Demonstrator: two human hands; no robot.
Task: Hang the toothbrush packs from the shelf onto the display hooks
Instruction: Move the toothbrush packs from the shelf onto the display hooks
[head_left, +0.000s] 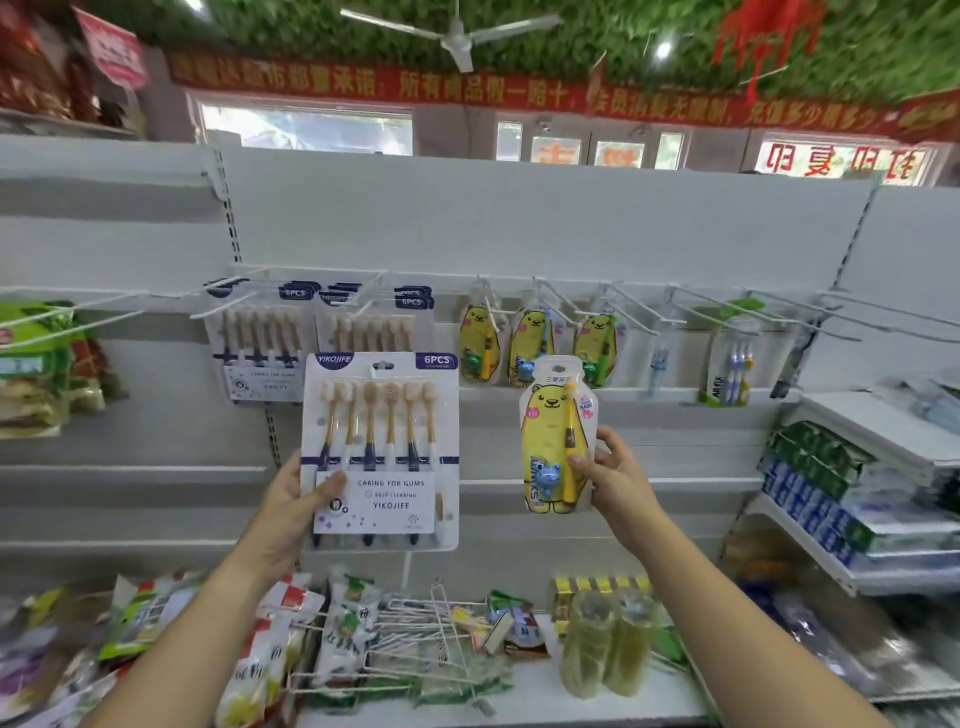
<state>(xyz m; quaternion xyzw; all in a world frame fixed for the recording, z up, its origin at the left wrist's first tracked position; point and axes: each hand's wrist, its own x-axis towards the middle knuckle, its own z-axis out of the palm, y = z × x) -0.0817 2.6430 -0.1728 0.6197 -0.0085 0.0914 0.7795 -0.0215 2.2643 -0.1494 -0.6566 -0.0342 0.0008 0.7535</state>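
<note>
My left hand grips the lower left edge of a flat six-brush toothbrush pack, held upright in front of the white back panel. My right hand pinches the lower right of a yellow bear children's toothbrush pack, also upright. Above them a row of white wire display hooks juts from the panel. Two hooks at the left carry more six-brush packs. Three bear packs hang to their right, and a small multi-brush pack hangs farther right.
The lower shelf holds food bags, loose white wire hooks and a wrapped pair of jars. Stacked boxed goods fill the shelves at right. Green snack bags hang at the far left.
</note>
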